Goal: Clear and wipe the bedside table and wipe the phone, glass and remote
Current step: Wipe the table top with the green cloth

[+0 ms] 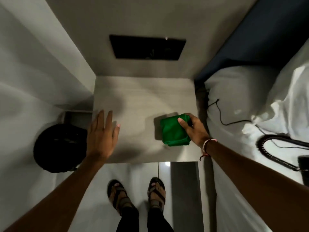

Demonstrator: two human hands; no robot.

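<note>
**Cloth in hand at the cleared worktop**

Sandalled feet (136,196) stand at the bottom centre of the frame on the pale glossy floor, toes toward the pale grey bedside worktop (142,97) in the middle. Both forearms reach up from the lower corners.

At centre right, the right hand (192,129) holds a folded green cloth (172,131), thumb on top and fingers curled round its far right edge; a small dark object shows between those fingers, too hidden to identify. The cloth lies on the worktop's near right part, its long axis running roughly from near to far. The left hand (102,134) hovers over the near left edge, fingers straight and spread, holding nothing.

No phone, glass or remote shows on the worktop. On the white bed (234,101) at the right lie a coiled black cord (267,153) and a thin black cable (222,118). A round black bin (58,148) sits at centre left.

Bare surface stretches left and away from the cloth, so the wipe probably falls to the right hand, sweeping toward the upper left.
</note>
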